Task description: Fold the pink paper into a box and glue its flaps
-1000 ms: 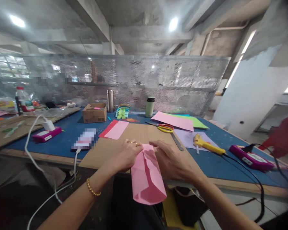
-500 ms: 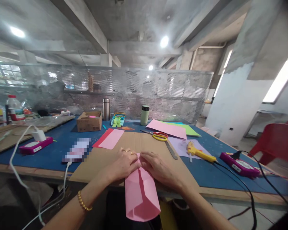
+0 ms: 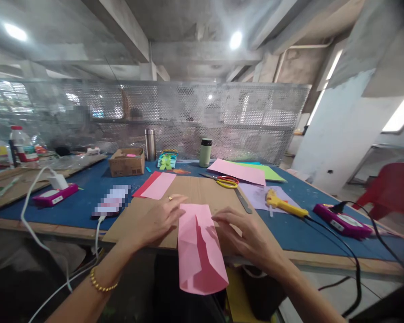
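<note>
The left hand (image 3: 160, 220) and right hand (image 3: 247, 231) lie unclenched, fingers loosely spread at either side of a folded pink paper (image 3: 190, 246); whether the fingertips touch its edges cannot be told. The paper occupies the lower centre of the frame, its far end on the cardboard (image 3: 195, 186), its near end bulging open beyond the table edge. The step in hand appears to be flattening the far end. Working the gaping middle seam calls for steadying both flaps.
</note>
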Demonstrator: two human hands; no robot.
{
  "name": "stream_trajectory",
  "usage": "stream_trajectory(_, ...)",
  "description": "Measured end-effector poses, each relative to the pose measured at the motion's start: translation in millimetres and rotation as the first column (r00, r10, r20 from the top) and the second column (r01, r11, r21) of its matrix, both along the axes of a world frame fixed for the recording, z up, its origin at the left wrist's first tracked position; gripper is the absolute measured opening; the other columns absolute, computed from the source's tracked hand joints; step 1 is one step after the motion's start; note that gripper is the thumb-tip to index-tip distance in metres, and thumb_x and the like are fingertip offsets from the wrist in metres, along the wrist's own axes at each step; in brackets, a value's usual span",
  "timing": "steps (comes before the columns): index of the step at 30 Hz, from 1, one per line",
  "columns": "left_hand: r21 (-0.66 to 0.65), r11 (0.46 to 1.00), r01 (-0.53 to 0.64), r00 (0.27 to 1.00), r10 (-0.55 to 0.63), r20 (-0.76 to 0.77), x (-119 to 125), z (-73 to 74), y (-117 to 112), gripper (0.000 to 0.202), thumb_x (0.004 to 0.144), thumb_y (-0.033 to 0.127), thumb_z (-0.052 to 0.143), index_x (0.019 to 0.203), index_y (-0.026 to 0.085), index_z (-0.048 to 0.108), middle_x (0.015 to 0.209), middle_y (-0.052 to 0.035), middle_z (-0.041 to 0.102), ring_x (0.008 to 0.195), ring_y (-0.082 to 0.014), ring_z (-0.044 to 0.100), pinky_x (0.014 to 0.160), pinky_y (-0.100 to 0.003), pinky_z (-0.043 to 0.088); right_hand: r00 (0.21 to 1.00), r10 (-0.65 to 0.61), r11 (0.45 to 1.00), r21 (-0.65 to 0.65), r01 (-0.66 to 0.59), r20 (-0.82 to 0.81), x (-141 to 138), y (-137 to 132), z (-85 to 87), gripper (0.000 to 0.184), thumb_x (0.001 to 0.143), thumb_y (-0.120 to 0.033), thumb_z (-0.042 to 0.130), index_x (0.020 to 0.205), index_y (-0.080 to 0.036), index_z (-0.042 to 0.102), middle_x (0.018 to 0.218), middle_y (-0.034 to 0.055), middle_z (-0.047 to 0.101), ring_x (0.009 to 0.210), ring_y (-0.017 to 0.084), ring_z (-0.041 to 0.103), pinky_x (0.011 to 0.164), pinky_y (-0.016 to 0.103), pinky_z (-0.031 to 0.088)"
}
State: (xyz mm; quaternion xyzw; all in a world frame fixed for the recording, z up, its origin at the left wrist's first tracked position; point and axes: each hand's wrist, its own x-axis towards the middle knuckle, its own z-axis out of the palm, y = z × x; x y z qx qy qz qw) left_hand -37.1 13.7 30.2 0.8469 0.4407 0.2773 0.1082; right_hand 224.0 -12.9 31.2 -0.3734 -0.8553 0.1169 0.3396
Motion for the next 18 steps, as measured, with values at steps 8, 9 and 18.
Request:
stream_trajectory(8, -0.239, 0.962, 0.129, 0.98, -0.087, 0.178, 10.7, -0.1, -67.4, 0.098, 0.076, 0.064, 0.066, 0.154, 0.026, 0.019, 0.157, -0.0134, 0.029, 0.142, -0.0347, 0.03, 0.114, -0.051, 0.03, 0.996, -0.066, 0.953, -0.3, 0.045, -0.061, -14.9, -23.9, 11.9, 0.049, 0.095, -0.052, 0.046, 0.134, -0.024, 0.052, 0.13, 0.0113, 0.06, 0.112, 0.024, 0.061, 0.094, 0.039, 0.051)
stream_trajectory(9, -0.261, 0.954, 0.145, 0.983, -0.109, 0.149, 17.3, 0.3, -72.4, 0.105, 0.072, 0.062, 0.07, 0.155, 0.027, 0.015, 0.158, -0.0132, 0.027, 0.142, -0.0357, 0.028, 0.114, -0.052, 0.03, 0.996, -0.084, 0.944, -0.323, 0.069, -0.033, -18.2, -20.9, 15.8, 0.05, 0.095, -0.052, 0.045, 0.134, -0.023, 0.052, 0.129, 0.0118, 0.061, 0.112, 0.024, 0.061, 0.093, 0.039, 0.052)
stream_trajectory(18, -0.257, 0.964, -0.071, 0.993, 0.093, 0.074, 37.2, -7.2, -63.8, 0.085, 0.079, 0.02, 0.049, 0.156, 0.018, 0.012, 0.145, -0.0164, 0.045, 0.133, -0.0286, 0.044, 0.112, -0.044, 0.034, 0.981, -0.09, 0.935, -0.326, 0.142, 0.169, -27.8, 20.8, 32.5, 0.036, 0.097, -0.035, 0.04, 0.117, -0.016, 0.064, 0.113, 0.0107, 0.069, 0.099, 0.022, 0.064, 0.085, 0.034, 0.049)
